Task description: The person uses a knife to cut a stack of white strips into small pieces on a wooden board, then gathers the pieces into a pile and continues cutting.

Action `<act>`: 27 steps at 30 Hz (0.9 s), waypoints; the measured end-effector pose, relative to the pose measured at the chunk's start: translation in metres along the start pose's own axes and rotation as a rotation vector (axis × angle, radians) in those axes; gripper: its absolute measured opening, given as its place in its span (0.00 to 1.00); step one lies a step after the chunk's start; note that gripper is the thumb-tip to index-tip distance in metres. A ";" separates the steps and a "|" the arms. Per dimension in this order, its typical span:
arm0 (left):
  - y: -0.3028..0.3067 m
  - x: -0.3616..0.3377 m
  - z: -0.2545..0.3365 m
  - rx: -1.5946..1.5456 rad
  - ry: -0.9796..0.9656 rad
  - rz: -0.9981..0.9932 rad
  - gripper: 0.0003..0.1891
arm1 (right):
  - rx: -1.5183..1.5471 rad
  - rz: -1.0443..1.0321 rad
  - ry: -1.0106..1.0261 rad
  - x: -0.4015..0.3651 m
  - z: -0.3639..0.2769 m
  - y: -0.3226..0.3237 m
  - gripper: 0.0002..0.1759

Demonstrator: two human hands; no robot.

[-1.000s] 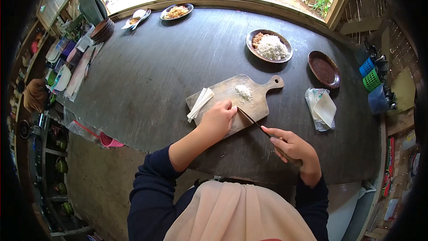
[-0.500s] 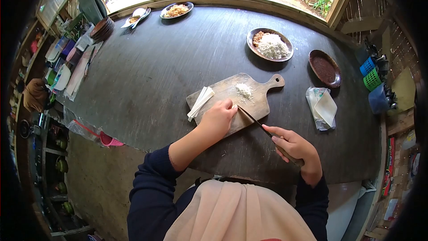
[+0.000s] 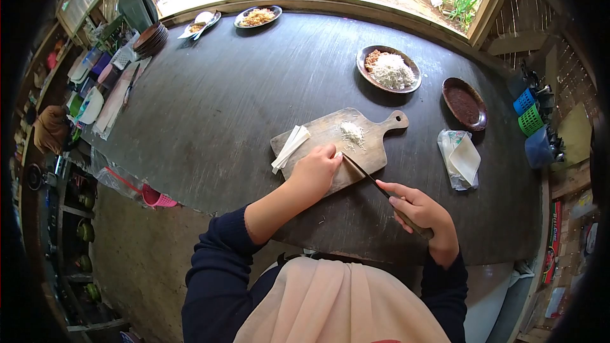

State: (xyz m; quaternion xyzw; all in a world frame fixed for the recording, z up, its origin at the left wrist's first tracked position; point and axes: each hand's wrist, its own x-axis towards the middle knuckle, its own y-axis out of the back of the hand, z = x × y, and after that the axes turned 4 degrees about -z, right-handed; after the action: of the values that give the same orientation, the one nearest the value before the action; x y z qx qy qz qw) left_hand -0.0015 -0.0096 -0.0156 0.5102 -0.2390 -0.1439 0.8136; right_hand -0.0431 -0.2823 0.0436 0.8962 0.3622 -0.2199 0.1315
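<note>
My left hand (image 3: 316,170) is closed on the wooden cutting board (image 3: 375,152), its fingertips pinching what looks like a white strip, mostly hidden under them. My right hand (image 3: 420,208) grips a knife (image 3: 367,174) by its handle, index finger along the top. The blade tip rests at the board, right beside my left fingertips. Just beyond lies a small heap of thin white shreds (image 3: 352,133). Several flat white strips (image 3: 291,148) lie stacked at the board's left end.
A bowl of white shreds (image 3: 389,70) with something orange-brown stands behind the board. To the right are an oval brown dish (image 3: 464,103) and a plastic packet with a white sheet (image 3: 459,160). Two plates of food, one a noodle-like plate (image 3: 257,17), and stacked brown plates (image 3: 150,41) sit far left.
The whole view has shifted slightly, so the board and dishes appear a little lower and to the right. Both hands keep nearly the same pose, with the knife tip still by my left fingertips.
</note>
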 end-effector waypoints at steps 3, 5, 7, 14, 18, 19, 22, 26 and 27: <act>0.000 -0.001 0.000 0.002 -0.001 -0.006 0.09 | -0.009 0.004 0.010 0.002 0.001 0.000 0.28; 0.002 -0.001 0.002 0.012 0.008 -0.017 0.10 | -0.012 0.008 0.000 0.001 -0.001 -0.001 0.28; 0.001 -0.001 0.001 0.017 0.002 -0.013 0.10 | -0.008 0.003 0.003 0.002 0.001 0.000 0.28; -0.001 -0.001 -0.001 0.027 -0.009 -0.018 0.11 | 0.017 -0.002 0.024 0.005 0.006 -0.001 0.28; -0.001 -0.001 0.000 0.020 -0.006 -0.019 0.12 | -0.018 0.034 -0.004 0.008 0.003 -0.006 0.27; -0.001 -0.001 0.000 0.023 -0.006 -0.020 0.12 | 0.007 0.014 0.001 0.005 0.003 -0.003 0.27; -0.001 -0.001 0.000 0.030 -0.010 -0.021 0.13 | 0.036 -0.016 -0.016 -0.002 0.000 0.004 0.27; 0.001 -0.001 0.001 0.045 -0.001 -0.049 0.14 | 0.041 -0.011 0.009 0.001 0.006 0.001 0.27; 0.001 -0.001 0.001 0.046 -0.001 -0.048 0.14 | 0.040 -0.011 0.010 0.003 0.004 -0.002 0.27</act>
State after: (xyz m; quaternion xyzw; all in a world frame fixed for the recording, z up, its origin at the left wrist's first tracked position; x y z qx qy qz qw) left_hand -0.0030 -0.0095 -0.0144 0.5342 -0.2304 -0.1581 0.7978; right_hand -0.0438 -0.2805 0.0379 0.8978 0.3633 -0.2231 0.1105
